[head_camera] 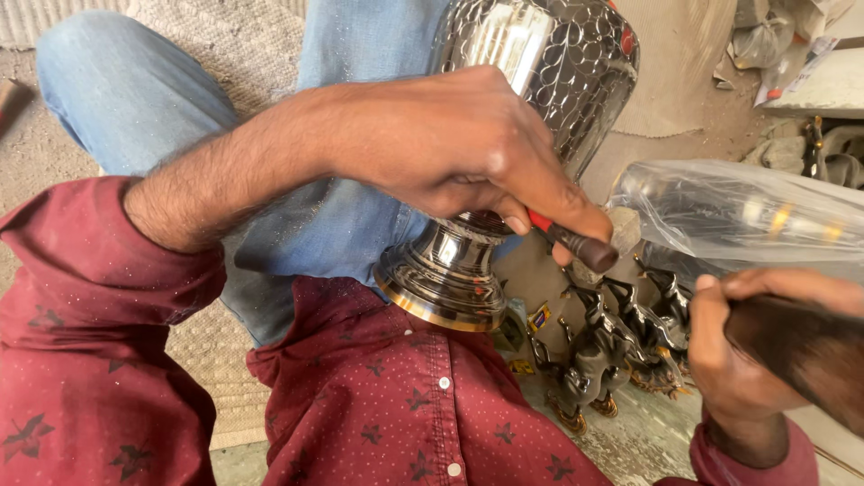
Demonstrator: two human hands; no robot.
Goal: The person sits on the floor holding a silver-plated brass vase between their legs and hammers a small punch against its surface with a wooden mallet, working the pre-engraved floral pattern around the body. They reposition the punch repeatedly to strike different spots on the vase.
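metal vase, basically: one shiny silver-coloured vessel with a hammered scale pattern on its belly and a gold-edged flared foot (450, 270), resting on the person's lap against the blue jeans (333, 225), running from centre up to about 1 o'clock of the view. looks stiff and fairly heavy to me, polished so probably slippery, and that finish would likely dent or scratch easily. i'd grab it at the narrow neck above the foot, or cup the foot rim.

left hand (459, 148) lies across the vase, fingers closed around one slim tool with a red shaft and dark tip (576, 241), tip pointing to 4 o'clock. right hand (729, 360) at 4 o'clock is curled shut on one dark wooden handle (801, 351), blurred, so can't tell what tool it is.

around it: one clear plastic-wrapped shiny piece (738, 211) at 3 o'clock, and a cluster of dark metal figurines with gold bases (612, 351) on the floor at 5 o'clock, at least three, hard to count exactly.
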